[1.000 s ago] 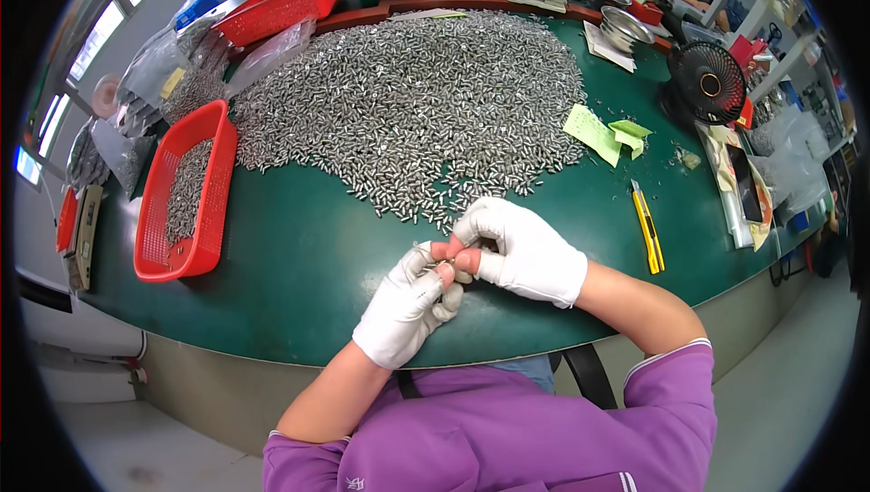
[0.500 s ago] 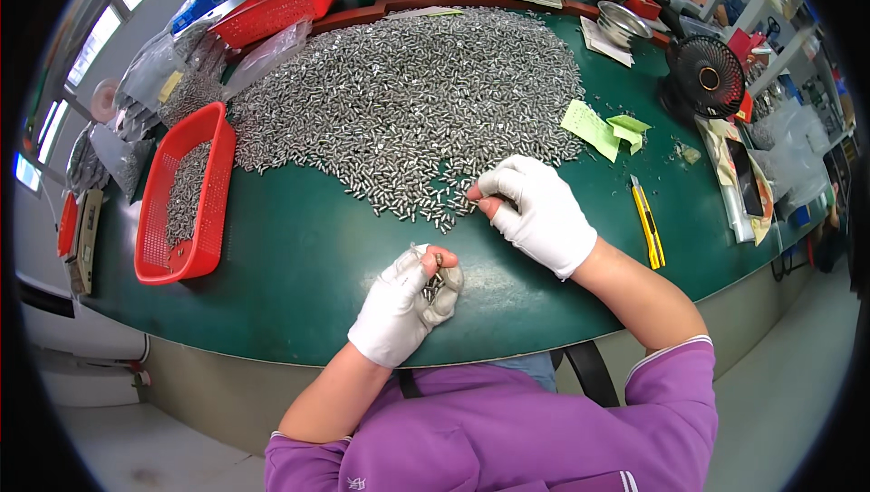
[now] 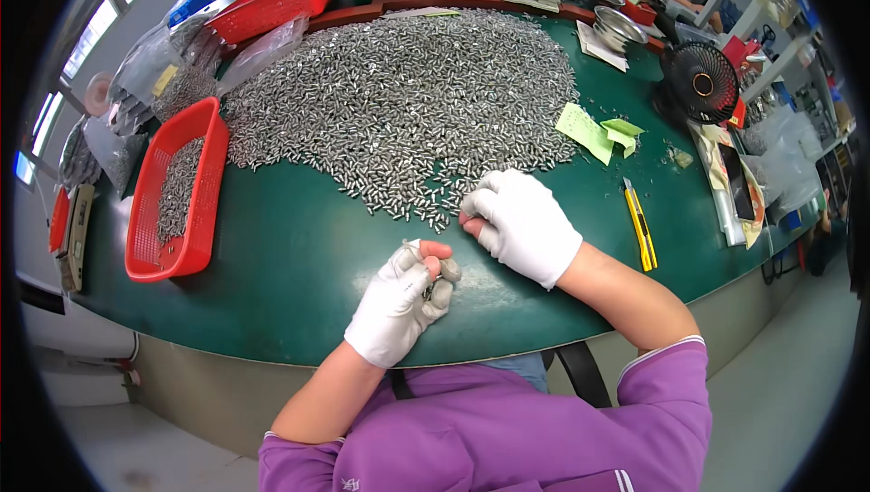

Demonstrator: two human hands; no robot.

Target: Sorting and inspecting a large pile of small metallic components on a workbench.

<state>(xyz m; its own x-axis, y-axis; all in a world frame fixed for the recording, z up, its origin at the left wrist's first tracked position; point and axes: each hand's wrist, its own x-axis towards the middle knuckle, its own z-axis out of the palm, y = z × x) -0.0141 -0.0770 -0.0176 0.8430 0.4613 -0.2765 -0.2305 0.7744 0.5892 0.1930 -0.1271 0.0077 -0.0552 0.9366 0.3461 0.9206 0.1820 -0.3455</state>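
A wide heap of small silvery metal pins (image 3: 399, 93) covers the middle of the green table. Just in front of it, my left hand (image 3: 396, 306), in a white glove with bare thumb and forefinger tips, is curled closed around a few of these pins. They show only partly between the fingers. My right hand (image 3: 524, 227), gloved the same way, is beside the heap's near right edge. Its bare thumb and forefinger tips are pinched together, pointing toward my left hand. Whatever lies between those tips is too small and hidden to make out.
A red basket (image 3: 214, 193) partly filled with pins stands at left, near bulging plastic bags (image 3: 154, 75). On the right lie a yellow utility knife (image 3: 640, 227), green paper slips (image 3: 584, 131) and a phone (image 3: 738, 186), with a black fan (image 3: 700, 82) behind. Another person sits at far right.
My right hand has drawn slightly nearer and lower, away from the heap's edge. My left thumb and forefinger have shifted, and the pins in that hand are more covered.
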